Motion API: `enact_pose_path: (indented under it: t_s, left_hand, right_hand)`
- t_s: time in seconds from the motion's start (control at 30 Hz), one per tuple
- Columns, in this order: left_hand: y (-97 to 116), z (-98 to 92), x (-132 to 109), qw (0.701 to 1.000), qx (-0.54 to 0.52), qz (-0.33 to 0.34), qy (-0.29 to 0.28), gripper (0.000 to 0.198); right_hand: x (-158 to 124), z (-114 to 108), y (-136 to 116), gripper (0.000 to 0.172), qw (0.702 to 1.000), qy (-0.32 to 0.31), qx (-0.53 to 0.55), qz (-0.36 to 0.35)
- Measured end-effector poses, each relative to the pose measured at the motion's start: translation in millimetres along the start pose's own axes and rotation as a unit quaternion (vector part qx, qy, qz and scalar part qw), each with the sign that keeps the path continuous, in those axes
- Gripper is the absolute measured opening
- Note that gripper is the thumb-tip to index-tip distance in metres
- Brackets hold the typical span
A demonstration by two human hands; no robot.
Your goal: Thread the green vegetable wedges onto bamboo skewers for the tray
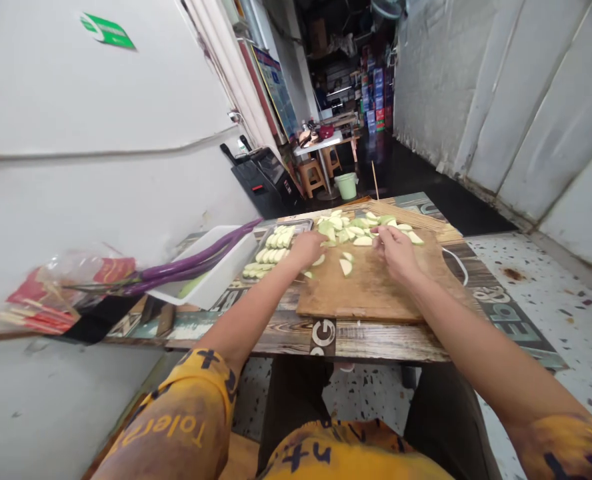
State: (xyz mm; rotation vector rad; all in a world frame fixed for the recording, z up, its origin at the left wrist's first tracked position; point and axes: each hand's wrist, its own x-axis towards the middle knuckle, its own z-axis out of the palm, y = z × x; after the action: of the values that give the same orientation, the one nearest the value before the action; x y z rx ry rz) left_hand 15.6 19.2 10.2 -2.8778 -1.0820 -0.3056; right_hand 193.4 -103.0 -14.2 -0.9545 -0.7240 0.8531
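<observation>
My left hand (308,249) hovers at the left edge of the wooden cutting board (371,293), fingers curled together; what they hold is blurred. Over the right part of the board, my right hand (395,251) has thumb and fingers pinched, and I cannot make out what is between them. Pale vegetable slices with green skin (363,241) lie heaped along the board's far side. A few loose pieces (345,267) rest between the hands. Left of my left hand, a tray (303,225) holds rows of overlapping slices (276,255).
Long purple eggplants (196,260) lie across a white tub (211,288) at the left. Bamboo skewers (416,217) lie behind the board. Plastic packaging with red-ended sticks (41,313) is farther left. A green bucket (347,186) stands on the floor beyond the table.
</observation>
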Motion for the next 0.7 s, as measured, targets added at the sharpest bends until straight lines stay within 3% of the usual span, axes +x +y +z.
enact_pose_path:
  t_s: [0.23,0.43,0.5,0.57,0.63,0.67,0.7]
  left_hand:
    - [37,0.7,-13,0.993,-0.034,0.054,-0.1,0.051]
    - [46,5.5,-15,0.99,-0.054,0.041,-0.121,0.052]
    - [45,6.1,-15,0.99,-0.093,0.031,-0.103,0.046]
    - [45,7.4,-14,0.986,-0.161,0.008,-0.045,0.037]
    - [44,10.3,-12,0.954,-0.29,-0.066,0.028,0.031]
    - [44,12.4,-10,0.915,-0.38,-0.122,0.059,0.03]
    - [44,14.7,-8,0.856,-0.48,-0.176,0.08,0.03]
  right_hand:
    - [8,-8,-4,0.008,0.995,0.081,0.057,0.006]
    - [14,-17,-7,0.007,0.991,0.11,0.067,0.023]
    - [12,-15,-8,0.01,0.993,0.099,0.049,0.027]
    - [8,-12,-9,0.014,0.997,0.071,0.011,0.032]
    - [2,-7,-9,0.022,0.998,0.024,-0.036,0.048]
    - [-1,-4,-9,0.024,0.997,-0.004,-0.057,0.06]
    - [-5,-1,-8,0.026,0.994,-0.03,-0.075,0.073]
